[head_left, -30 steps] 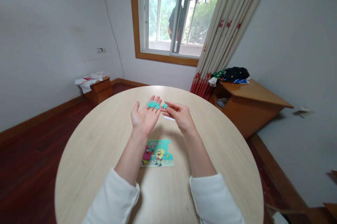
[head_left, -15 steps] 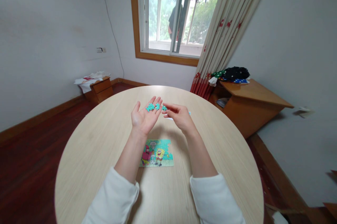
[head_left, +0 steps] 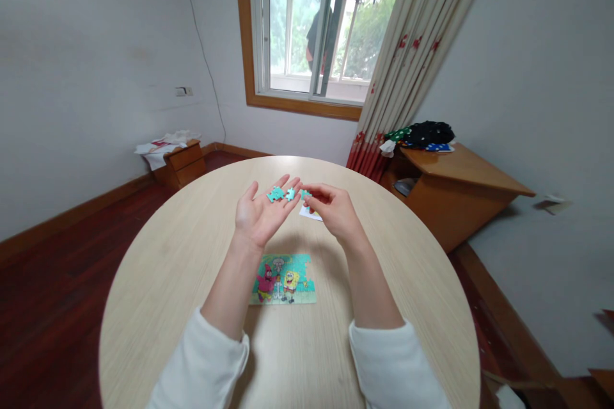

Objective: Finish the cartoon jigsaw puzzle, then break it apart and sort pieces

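Observation:
My left hand is held palm up above the table, fingers stretched out. A small cluster of turquoise jigsaw pieces and a lighter jigsaw piece lie loose on its fingers. Between the thumb and fingers of my right hand is pinched another turquoise puzzle piece, just right of the left fingertips. Nearer to me, partly behind my left forearm, a cartoon jigsaw puzzle lies flat on the table, with a ragged gap at its upper right.
The round pale wooden table stands under everything. A white card lies on it, partly hidden by my right hand. Beyond its right edge is a tilted wooden cabinet with clothes. A small drawer unit stands at the left wall.
My right hand has shifted slightly right with its piece, turning it a little. My left hand has tilted a bit, and more of the white card shows.

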`<state>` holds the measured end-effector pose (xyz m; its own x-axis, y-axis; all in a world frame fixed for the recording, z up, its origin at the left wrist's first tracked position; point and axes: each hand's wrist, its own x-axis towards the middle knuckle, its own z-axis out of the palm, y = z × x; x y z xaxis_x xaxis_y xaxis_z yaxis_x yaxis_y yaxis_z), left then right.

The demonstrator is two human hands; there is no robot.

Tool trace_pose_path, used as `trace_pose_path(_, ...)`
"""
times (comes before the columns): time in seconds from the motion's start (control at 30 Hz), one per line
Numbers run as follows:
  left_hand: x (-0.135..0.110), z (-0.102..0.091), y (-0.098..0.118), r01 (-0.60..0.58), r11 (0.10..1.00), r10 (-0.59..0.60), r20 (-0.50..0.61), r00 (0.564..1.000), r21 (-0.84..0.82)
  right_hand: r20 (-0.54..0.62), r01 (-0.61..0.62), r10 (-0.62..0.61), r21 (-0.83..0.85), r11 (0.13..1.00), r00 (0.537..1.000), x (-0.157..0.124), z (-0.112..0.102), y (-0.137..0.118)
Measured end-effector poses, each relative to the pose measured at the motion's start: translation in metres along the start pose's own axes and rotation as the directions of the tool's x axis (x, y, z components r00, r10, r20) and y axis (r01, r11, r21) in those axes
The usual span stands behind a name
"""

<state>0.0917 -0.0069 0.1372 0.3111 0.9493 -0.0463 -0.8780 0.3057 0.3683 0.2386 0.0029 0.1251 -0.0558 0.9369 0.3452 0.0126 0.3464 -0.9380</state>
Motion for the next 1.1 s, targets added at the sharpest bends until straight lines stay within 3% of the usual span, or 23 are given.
trace_pose_path(0.23,-0.012,0.017,0.003,0.083,0.996,-0.083,-0.021,0.996,0.024,0.012,0.010,-0.010,0.036,0.999,1.000,-0.010,-0.004,-0.024)
trace_pose_path(0.57,-0.019,0.026,0.005,0.122,0.991,-0.123,0.013,0.992,0.046,-0.006,0.166,-0.169,-0.159,0.973,0.986,-0.019,-0.010,-0.044)
trace_pose_path(0.83,-0.023,0.029,0.006,0.178,0.984,-0.178,0.008,0.984,0.003,-0.013,0.095,-0.097,-0.093,0.991,0.995,-0.023,-0.010,-0.051)
trace_pose_path(1.1,-0.024,0.030,0.005,0.154,0.988,-0.154,-0.017,0.988,-0.009,-0.011,0.143,-0.144,-0.085,0.986,0.990,-0.024,-0.010,-0.053)
